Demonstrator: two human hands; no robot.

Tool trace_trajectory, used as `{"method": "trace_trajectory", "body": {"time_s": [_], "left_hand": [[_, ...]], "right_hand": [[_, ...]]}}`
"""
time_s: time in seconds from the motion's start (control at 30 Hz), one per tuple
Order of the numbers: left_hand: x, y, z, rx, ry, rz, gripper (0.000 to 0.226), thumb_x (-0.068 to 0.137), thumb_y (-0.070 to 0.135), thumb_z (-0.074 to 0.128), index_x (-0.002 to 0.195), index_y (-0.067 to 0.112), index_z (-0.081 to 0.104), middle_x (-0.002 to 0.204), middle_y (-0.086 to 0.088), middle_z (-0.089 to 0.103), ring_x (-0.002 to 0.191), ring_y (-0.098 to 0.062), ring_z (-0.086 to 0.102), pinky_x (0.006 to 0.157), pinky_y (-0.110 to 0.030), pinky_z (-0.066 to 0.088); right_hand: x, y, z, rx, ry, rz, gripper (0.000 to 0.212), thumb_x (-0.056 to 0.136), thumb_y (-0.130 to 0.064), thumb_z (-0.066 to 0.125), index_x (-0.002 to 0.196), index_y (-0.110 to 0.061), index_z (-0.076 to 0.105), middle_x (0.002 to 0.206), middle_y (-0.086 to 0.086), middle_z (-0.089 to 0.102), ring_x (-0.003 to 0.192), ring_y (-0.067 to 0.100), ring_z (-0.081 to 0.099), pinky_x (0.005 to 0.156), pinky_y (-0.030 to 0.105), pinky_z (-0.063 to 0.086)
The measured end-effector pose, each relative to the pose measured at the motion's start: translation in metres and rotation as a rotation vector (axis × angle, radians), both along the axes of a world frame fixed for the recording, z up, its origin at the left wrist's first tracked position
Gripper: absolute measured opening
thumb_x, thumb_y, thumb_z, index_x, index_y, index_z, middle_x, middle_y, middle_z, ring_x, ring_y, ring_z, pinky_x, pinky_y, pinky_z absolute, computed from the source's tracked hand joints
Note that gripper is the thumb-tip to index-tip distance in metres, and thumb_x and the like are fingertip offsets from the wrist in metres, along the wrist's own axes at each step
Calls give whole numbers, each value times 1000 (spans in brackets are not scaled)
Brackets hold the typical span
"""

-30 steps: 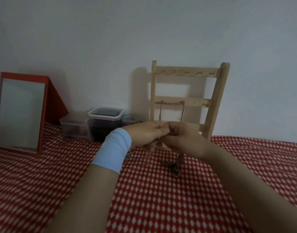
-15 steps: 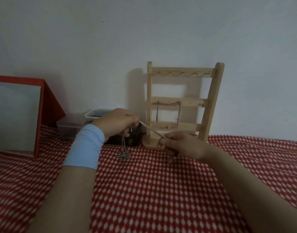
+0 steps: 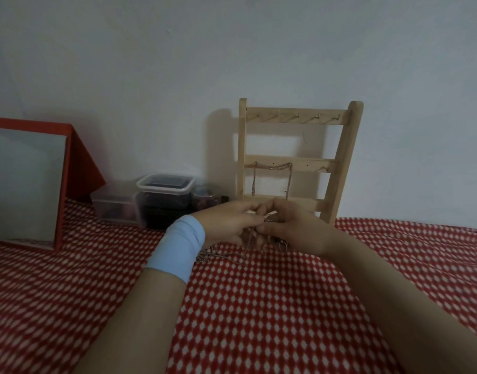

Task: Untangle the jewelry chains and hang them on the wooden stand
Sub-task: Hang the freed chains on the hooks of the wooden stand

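Red-and-white checked cloth [image 3: 259, 319] spreads before the pale wooden ladder-shaped stand [image 3: 342, 157], whose middle rail already carries one thin silver chain [image 3: 272, 166], while just in front of its base our left hand [image 3: 226, 222] and right hand [image 3: 294, 228], held together, pinch the tangled silver chains [image 3: 224, 255], which we judge not yet sorted.

Pretty dim and flat, kinda bluish-grey.
Wooden stand [image 3: 294, 119] throws a soft shadow left onto the wall [image 3: 178, 63], so light's from the right; checked cloth [image 3: 259, 306] bows near the edges, fine detail mushy.
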State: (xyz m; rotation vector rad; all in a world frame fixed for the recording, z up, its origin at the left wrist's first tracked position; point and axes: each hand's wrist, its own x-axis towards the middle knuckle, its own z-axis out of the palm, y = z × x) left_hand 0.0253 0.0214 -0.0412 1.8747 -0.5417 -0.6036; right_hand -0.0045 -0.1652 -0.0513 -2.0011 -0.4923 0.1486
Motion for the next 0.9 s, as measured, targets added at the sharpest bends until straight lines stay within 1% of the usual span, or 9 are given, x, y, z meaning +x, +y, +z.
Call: {"method": "trace_trajectory", "body": {"time_s": [0.1, 0.17, 0.27, 0.37, 0.47, 0.53, 0.63, 0.77, 0.9], "left_hand": [[3, 5, -4, 98, -20, 28, 24, 100, 38, 50, 100, 19, 65, 83, -5, 65, 62, -17, 54, 60, -31, 49], [5, 7, -3, 201, -119, 73, 29, 100, 38, 50, 101, 14, 67, 81, -3, 59, 67, -18, 52, 63, -30, 45], [6, 7, -3, 334, -189, 102, 22, 99, 38, 51, 97, 23, 66, 89, -5, 63, 78, -21, 57, 73, -35, 51], [7, 7, -3, 405, -271, 122, 20, 98, 38, 54, 92, 24, 65, 82, 3, 63, 75, -20, 59, 76, -36, 53], [6, 9, -4, 364, -282, 155, 20, 99, 36, 53, 88, 22, 63, 64, 6, 57, 63, -17, 54, 66, -30, 48], [7, 8, -4, 311, -273, 174, 21, 99, 34, 51, 93, 19, 65, 65, 3, 57, 61, -18, 51, 63, -31, 45], [4, 4, -4, 188, -269, 183, 26, 100, 34, 49, 82, 20, 62, 66, 0, 58, 58, -16, 51, 59, -31, 44], [2, 2, -2, 136, -341, 186, 27, 101, 33, 50, 76, 27, 58, 52, 11, 56, 53, -10, 53, 64, -30, 47], [3, 5, -3, 151, -401, 202, 21, 100, 33, 53, 80, 28, 60, 62, 19, 53, 50, 8, 49, 51, -10, 37]], "right_hand": [[1, -1, -2, -15, -23, -108, 12, 94, -16, 71, 101, -7, 66, 74, 3, 76, 62, 11, 69, 58, 18, 52], [2, -2, -4, -4, -16, -153, 9, 93, -15, 73, 97, -7, 70, 70, 1, 75, 57, 8, 65, 53, 17, 50], [4, -4, -6, -74, -59, -202, 9, 94, -16, 70, 94, -13, 79, 83, -3, 78, 67, 4, 69, 64, 16, 53], [8, -4, -11, -148, -99, -343, 8, 92, -14, 73, 90, -18, 80, 84, -6, 76, 55, -1, 63, 59, 14, 52], [9, -4, -12, -118, -128, -383, 7, 91, -21, 75, 85, -23, 78, 82, -6, 76, 67, 2, 68, 70, 21, 58], [6, 0, -9, -79, -133, -316, 9, 89, -33, 76, 86, -25, 78, 84, -8, 76, 79, 6, 70, 78, 26, 58], [2, 8, -8, -178, -118, -239, 18, 82, -43, 81, 91, -28, 77, 87, -13, 75, 81, -3, 69, 72, 17, 53], [1, 10, -10, -81, -72, -238, 9, 88, -28, 78, 86, -19, 80, 80, 2, 77, 70, 12, 72, 70, 23, 59], [-1, 5, -6, 2, 52, -219, 10, 96, -10, 68, 95, -11, 78, 77, 9, 77, 57, 16, 68, 60, 25, 61]]}}
